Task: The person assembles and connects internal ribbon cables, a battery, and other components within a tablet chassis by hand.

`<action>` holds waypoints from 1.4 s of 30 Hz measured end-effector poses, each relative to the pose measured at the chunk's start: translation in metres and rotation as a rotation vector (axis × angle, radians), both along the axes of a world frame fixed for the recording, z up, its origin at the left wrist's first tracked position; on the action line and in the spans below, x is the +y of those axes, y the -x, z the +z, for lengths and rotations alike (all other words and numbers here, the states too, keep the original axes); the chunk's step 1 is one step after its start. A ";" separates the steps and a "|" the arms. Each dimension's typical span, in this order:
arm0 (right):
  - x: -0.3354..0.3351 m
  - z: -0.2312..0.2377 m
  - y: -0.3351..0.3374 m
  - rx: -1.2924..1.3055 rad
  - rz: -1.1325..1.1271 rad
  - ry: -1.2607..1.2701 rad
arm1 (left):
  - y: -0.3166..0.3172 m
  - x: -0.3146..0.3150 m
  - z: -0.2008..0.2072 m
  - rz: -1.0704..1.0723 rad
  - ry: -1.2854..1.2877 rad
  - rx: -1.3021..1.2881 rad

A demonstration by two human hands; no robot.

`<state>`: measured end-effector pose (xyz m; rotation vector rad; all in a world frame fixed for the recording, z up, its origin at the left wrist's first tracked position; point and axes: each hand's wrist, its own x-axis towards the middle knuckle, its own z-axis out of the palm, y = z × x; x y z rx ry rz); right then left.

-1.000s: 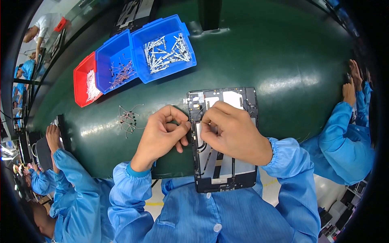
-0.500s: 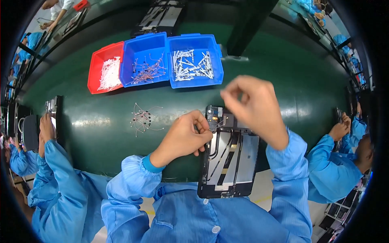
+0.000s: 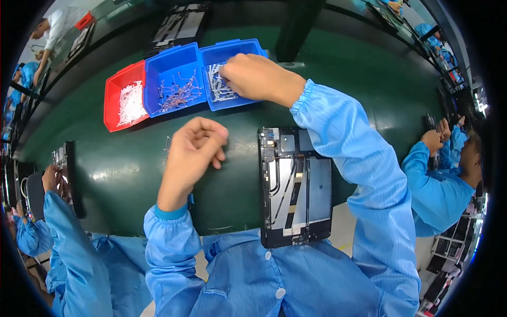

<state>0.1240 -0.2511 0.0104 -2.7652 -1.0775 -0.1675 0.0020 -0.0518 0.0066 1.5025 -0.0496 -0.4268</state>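
Observation:
My right hand reaches into the right-hand blue bin, over its short white strips. Its fingers are curled down among them, with the fingertips hidden. My left hand hovers over the green table, thumb and index finger meeting and the other fingers loosely curled; nothing shows in it. Behind this hand a thin wire peeks out, the rest of its loose pile covered. An opened tablet lies in front of me, internal parts and flat cables exposed, its upper right corner under my right sleeve.
A middle blue bin holds thin wires with small dark ends. The red bin holds small white pieces. Another opened tablet lies behind the bins, near a dark post. Co-workers in blue sit at left and right.
My right hand has moved from above the tablet up and left into the right blue bin. My left hand has left the tablet's upper left corner and moved left over the wire pile.

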 end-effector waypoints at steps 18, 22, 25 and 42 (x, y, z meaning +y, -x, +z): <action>-0.029 0.036 0.154 0.793 -0.203 -1.047 | 0.027 -0.031 0.004 0.019 0.285 -0.119; -0.032 0.026 0.159 0.811 -0.213 -1.118 | 0.030 -0.031 -0.001 -0.007 0.283 -0.114; -0.036 0.017 0.156 0.776 -0.184 -1.075 | 0.029 -0.032 0.000 -0.001 0.277 -0.100; -0.029 0.026 0.086 0.148 -0.337 -1.173 | 0.023 -0.034 -0.006 0.142 0.186 -0.101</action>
